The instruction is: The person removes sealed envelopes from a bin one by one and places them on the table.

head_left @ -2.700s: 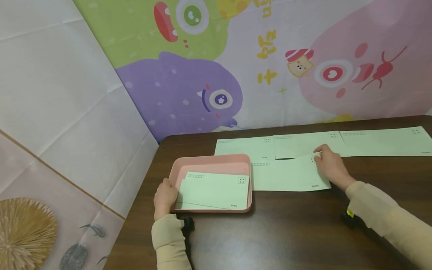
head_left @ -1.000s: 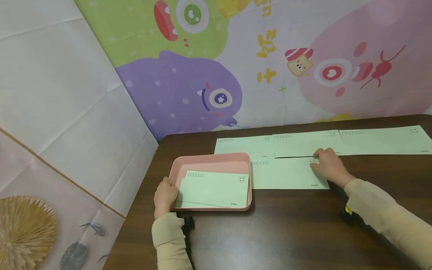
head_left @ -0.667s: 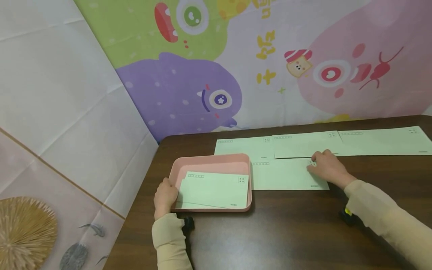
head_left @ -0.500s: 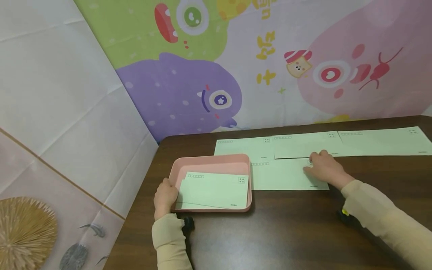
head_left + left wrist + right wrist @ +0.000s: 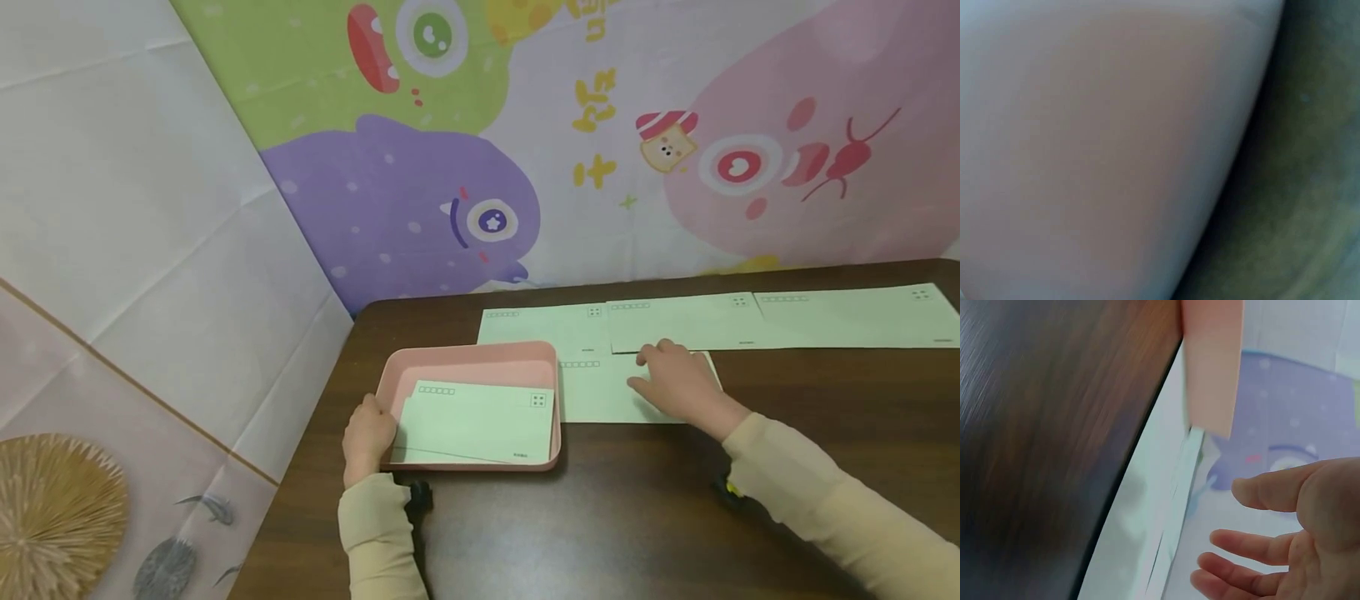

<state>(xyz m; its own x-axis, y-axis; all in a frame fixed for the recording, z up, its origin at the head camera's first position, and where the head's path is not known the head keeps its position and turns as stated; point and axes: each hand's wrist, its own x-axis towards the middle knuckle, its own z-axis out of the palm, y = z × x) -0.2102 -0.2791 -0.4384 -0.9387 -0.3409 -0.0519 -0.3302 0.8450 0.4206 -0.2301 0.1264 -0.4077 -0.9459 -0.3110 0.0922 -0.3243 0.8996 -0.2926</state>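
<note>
A pink tray (image 5: 465, 365) stands on the table with pale green envelopes (image 5: 476, 425) lying inside, slightly askew. My left hand (image 5: 369, 437) grips the tray's left rim. In the left wrist view only the blurred tray wall (image 5: 1097, 150) shows. Right of the tray lies another envelope (image 5: 600, 396), its left end meeting the tray's side. Over that envelope hovers my right hand (image 5: 681, 385), holding nothing. The right wrist view shows this hand (image 5: 1322, 531) with fingers apart, and the tray (image 5: 1213, 369) beyond it.
Behind, a row of three envelopes (image 5: 682, 323) runs along the back of the dark wooden table (image 5: 600, 517), their ends overlapping. A cartoon-printed cloth (image 5: 615, 225) hangs right behind the table. Pale patterned fabric (image 5: 150, 250) covers the left side.
My right hand held up the right end of the near envelope, laid it flat and let go. It has since slid left over the envelope. The left hand stays on the tray.
</note>
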